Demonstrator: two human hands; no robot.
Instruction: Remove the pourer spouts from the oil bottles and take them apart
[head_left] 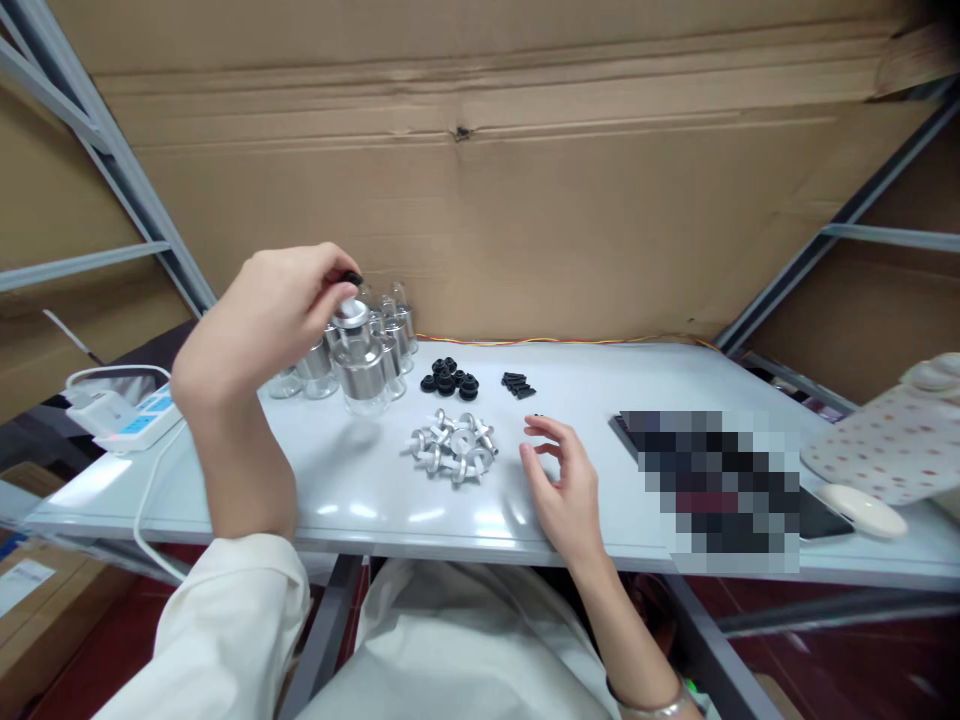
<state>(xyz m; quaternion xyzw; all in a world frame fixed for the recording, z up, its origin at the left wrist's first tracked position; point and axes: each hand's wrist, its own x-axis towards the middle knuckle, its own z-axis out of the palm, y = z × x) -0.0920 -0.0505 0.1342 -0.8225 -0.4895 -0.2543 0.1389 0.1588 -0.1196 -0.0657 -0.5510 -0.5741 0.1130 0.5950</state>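
Observation:
My left hand [300, 300] pinches the top of a glass bottle [362, 370] with a silver band and a silver cap; a bit of black shows between the fingertips. The bottle is upright and seems lifted above the table. Behind it stand several similar glass bottles [401, 325]. My right hand [562, 480] hovers over the table with curved fingers apart and nothing visible in them. Left of that hand lies a pile of silver-and-white stopper-like parts [454, 445]. Farther back are black round caps [450, 380] and short black pieces [517, 384].
A white power strip [142, 420] with a cable sits at the table's left edge. To the right are a blurred-out dark flat device [821, 515], a white mouse [862, 510] and a dotted cloth item [892, 440]. Cardboard [480, 220] walls the back between metal posts.

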